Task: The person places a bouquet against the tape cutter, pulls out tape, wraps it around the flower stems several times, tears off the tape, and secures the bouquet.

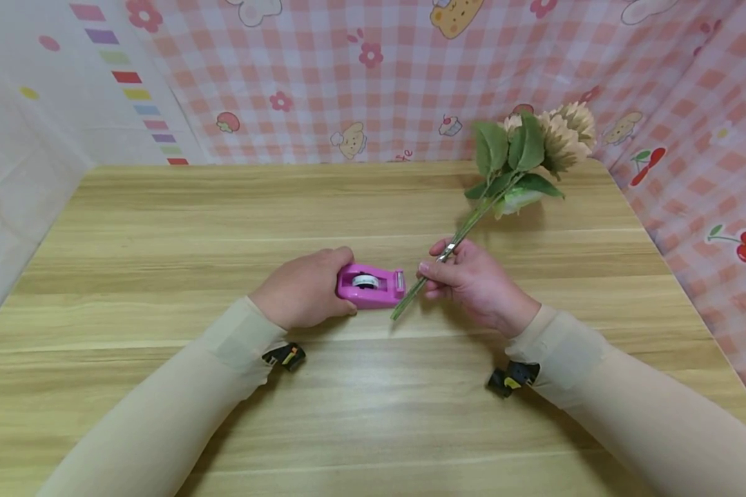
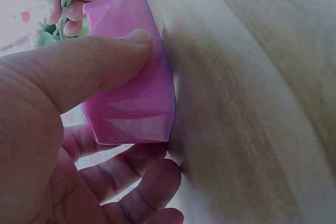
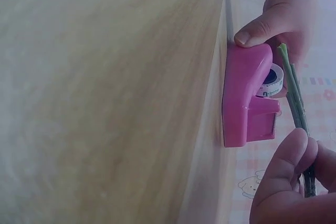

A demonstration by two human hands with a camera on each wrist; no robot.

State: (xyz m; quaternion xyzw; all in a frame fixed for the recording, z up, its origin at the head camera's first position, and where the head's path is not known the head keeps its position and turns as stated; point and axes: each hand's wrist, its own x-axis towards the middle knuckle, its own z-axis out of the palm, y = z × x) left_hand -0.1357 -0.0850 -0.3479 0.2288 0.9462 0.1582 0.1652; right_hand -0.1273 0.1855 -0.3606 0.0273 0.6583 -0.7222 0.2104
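Observation:
My left hand [image 1: 307,286] grips the rear end of a pink tape dispenser [image 1: 371,298], its thumb along the near side. A small roll of tape [image 1: 365,281] sits inside the dispenser, whose toothed cutter end faces right. In my right hand [image 1: 472,279] the stems [image 1: 472,219] of a bunch of pale flowers [image 1: 562,141] are pinched between thumb and fingers. A shiny band [image 1: 449,250] shows on the stems close to the fingertips. The bunch slants, with blooms and green leaves [image 1: 525,146] at upper right and cut ends overlapping the dispenser's right end in the head view.
Both hands work over a wood-grain table [image 1: 161,228]. Behind it hangs a pink checked cloth [image 1: 311,62] with cartoon prints, and similar cloth covers the right side. Small black cameras [image 1: 289,356] are strapped at both wrists over beige sleeves.

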